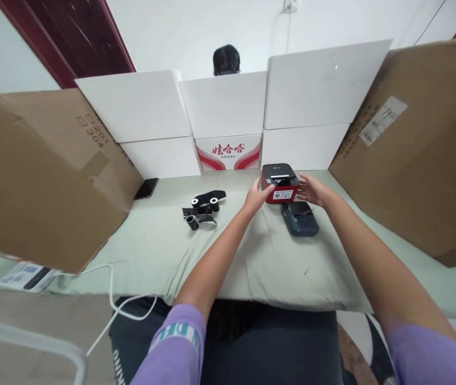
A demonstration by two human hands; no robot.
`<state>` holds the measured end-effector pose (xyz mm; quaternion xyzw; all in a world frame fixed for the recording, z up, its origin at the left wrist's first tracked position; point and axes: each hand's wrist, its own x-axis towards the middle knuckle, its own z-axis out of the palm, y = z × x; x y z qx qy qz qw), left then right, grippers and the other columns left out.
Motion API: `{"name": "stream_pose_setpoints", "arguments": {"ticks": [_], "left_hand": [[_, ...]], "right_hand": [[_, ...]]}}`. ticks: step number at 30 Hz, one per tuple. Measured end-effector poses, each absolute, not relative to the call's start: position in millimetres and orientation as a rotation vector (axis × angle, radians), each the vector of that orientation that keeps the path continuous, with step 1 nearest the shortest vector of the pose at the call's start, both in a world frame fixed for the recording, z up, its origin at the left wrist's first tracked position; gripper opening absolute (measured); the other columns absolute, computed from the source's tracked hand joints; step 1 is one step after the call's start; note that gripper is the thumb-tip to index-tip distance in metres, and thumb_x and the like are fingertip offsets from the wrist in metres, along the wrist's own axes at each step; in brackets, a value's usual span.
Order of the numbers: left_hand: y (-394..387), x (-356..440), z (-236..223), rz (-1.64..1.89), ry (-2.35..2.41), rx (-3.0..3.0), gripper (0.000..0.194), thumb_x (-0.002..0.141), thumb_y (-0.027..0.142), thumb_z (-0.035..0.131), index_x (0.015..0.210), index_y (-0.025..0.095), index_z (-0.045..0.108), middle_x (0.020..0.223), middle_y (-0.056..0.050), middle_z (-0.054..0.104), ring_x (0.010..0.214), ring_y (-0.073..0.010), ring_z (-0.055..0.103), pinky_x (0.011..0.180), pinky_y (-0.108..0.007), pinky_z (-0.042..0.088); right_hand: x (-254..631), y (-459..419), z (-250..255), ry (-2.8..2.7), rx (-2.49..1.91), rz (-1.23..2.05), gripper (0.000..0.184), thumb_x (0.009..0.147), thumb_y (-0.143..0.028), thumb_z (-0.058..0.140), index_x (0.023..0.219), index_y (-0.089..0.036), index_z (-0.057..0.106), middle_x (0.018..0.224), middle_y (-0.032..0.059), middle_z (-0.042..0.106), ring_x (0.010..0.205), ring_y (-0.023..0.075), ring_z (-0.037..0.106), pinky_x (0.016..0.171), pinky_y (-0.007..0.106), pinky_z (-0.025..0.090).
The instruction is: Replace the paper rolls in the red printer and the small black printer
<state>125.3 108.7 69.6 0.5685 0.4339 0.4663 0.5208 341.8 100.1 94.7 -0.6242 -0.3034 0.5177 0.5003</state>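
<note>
A boxy red and black device [281, 184], which looks like a small label printer, is at the back right of the cloth-covered table. My left hand [257, 199] is against its left side, thumb over the front corner and the other fingers partly hidden. At its right side is my right hand [311, 189], fingers stretched out and apart; whether they touch the casing I cannot tell. Just in front lies a dark blue device [301, 219] of similar shape with a black strip on top. Left of my hands, several small rolls of black ribbon [203, 207] lie partly unwound.
White boxes [223, 107] form a wall behind the table, with brown cardboard [51, 171] on the left and a brown carton [416, 155] on the right. A phone [146, 188] lies by the left cardboard. A white cable [112, 289] hangs over the front edge. A person's head [226, 60] shows beyond.
</note>
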Motion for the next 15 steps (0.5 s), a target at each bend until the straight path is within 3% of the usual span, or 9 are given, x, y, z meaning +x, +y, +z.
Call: {"name": "stream_pose_setpoints", "arguments": {"ticks": [4,8,11,15], "left_hand": [[137,160,74,1.070,0.963,1.060,0.043,0.098,0.038,0.057,0.131,0.011,0.065,0.136,-0.015,0.071,0.128,-0.0265,0.066,0.110,-0.034,0.049],[142,162,70,1.031,0.911,1.036,0.046,0.091,0.023,0.057,0.136,0.015,0.062,0.127,-0.010,0.076,0.112,-0.0232,0.073,0.101,-0.035,0.054],[140,146,72,1.047,0.981,1.084,0.049,0.087,0.023,0.059,0.136,0.017,0.063,0.126,-0.009,0.076,0.111,-0.0226,0.072,0.102,-0.035,0.053],[129,108,78,1.123,1.057,1.200,0.050,0.088,0.028,0.059,0.137,0.019,0.063,0.125,-0.006,0.076,0.118,-0.0223,0.068,0.105,-0.033,0.050]], "right_hand": [[332,111,92,-0.674,-1.507,1.284,0.021,0.095,-0.038,0.055,0.084,-0.021,0.061,0.077,0.0038,0.064,0.068,0.0184,0.061,0.064,0.031,0.055],[320,113,89,-0.639,-1.590,1.197,0.010,0.093,-0.024,0.056,0.083,-0.021,0.058,0.069,0.0020,0.060,0.060,0.0163,0.058,0.052,0.026,0.052],[307,112,87,-0.669,-1.607,1.176,0.007,0.092,-0.023,0.061,0.086,-0.021,0.059,0.067,0.0008,0.060,0.058,0.0163,0.059,0.051,0.026,0.053],[282,101,86,-0.854,-1.502,1.201,0.017,0.094,-0.034,0.063,0.086,-0.019,0.066,0.076,0.0048,0.070,0.067,0.0167,0.065,0.059,0.027,0.058]]}}
